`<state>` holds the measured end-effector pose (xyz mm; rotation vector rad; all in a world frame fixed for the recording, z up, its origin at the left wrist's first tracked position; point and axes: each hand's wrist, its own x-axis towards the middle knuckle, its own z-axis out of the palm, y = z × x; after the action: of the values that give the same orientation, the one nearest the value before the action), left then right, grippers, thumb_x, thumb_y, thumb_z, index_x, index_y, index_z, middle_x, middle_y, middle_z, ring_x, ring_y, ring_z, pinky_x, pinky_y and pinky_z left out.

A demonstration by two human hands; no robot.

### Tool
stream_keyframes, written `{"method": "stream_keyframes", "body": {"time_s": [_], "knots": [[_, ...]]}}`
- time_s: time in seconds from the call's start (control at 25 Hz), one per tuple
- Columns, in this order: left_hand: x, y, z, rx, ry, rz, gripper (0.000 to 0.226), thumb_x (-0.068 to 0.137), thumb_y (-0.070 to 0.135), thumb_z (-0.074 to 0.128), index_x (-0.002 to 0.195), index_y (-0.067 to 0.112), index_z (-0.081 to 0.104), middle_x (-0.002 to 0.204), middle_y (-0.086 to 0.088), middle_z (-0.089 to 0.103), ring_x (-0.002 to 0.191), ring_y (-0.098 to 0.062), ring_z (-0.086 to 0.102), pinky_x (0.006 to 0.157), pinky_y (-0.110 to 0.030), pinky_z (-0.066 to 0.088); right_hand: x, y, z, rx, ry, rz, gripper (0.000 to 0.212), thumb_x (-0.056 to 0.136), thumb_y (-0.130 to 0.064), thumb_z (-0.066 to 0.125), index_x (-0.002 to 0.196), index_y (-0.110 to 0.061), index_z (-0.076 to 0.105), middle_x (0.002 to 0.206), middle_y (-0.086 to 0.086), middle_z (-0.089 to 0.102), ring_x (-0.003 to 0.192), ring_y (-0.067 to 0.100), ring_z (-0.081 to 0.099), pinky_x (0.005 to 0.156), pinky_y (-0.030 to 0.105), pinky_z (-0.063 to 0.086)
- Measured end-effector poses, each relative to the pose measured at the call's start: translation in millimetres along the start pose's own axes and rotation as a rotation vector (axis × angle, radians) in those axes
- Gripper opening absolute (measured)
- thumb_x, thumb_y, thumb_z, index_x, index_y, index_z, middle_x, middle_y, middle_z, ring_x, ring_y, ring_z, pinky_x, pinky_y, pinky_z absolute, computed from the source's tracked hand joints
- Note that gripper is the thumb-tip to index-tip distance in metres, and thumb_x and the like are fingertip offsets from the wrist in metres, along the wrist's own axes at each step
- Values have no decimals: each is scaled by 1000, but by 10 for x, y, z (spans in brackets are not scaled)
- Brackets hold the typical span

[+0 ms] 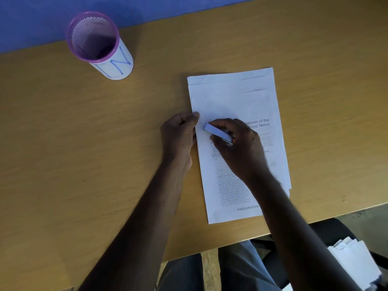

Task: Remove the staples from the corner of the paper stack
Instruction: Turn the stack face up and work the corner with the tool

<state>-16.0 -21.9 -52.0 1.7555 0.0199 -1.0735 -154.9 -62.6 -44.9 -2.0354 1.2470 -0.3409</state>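
Lying flat on the wooden table [84, 143], the paper stack [237, 101] sits a little right of the middle, its sheets fanned so that three upper edges show one behind another. The top page carries printed text, with "Optic Nerve" readable beside the right hand [241, 148]. That hand is curled round a small white stapler-like tool [217, 133], whose tip points at the upper left part of the printed page. The left hand [178, 137] rests on the table at the stack's left edge, fingers curled, the thumb pressing on the paper's margin. The staples themselves are too small to make out. A purple mesh cup [94, 38] wrapped in white paper stands well apart at the table's far left. More folded papers [354, 261] lie low on the right, beyond the table's edge.
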Motion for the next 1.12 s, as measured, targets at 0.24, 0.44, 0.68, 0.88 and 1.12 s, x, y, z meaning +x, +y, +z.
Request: {"method": "stream_keyframes", "body": {"time_s": [0.24, 0.44, 0.68, 0.88, 1.12], "knots": [[-46, -13, -65, 24, 21, 158, 24, 99, 22, 66, 79, 19, 78, 85, 6, 82, 82, -13, 80, 73, -34, 65, 21, 70, 46, -213, 151, 62, 34, 99, -19, 68, 133, -23, 66, 132, 4, 64, 121, 27, 59, 98, 47, 50], [-45, 2, -259, 439, 180, 621, 22, 98, 16, 58, 110, 12, 76, 105, 0, 79, 90, -16, 77, 81, -37, 63, -48, 93, 128, -276, 133, 49, 40, 103, -16, 55, 142, -21, 58, 138, 9, 57, 122, 30, 50, 99, 44, 40], [78, -155, -638, 1113, 180, 905, 37, 100, 31, 59, 131, 12, 66, 145, -9, 61, 136, -30, 53, 112, -48, 40, -70, 60, 166, -332, 180, 46, 40, 99, -26, 62, 138, -22, 60, 141, 7, 58, 126, 30, 49, 104, 48, 41], [187, -343, -875, 1311, 185, 934, 63, 104, 51, 49, 151, 11, 48, 165, -15, 39, 154, -33, 33, 125, -57, 22, -13, -78, 252, -413, 269, -80, 27, 94, -39, 67, 118, -29, 72, 133, -2, 64, 124, 22, 46, 102, 42, 31], [237, -398, -872, 1305, 231, 958, 64, 104, 54, 44, 153, 14, 44, 166, -12, 37, 156, -31, 30, 126, -56, 20, 129, -145, 339, -476, 214, -88, 18, 93, -42, 70, 104, -29, 76, 125, -2, 66, 118, 28, 53, 97, 48, 36]]}}
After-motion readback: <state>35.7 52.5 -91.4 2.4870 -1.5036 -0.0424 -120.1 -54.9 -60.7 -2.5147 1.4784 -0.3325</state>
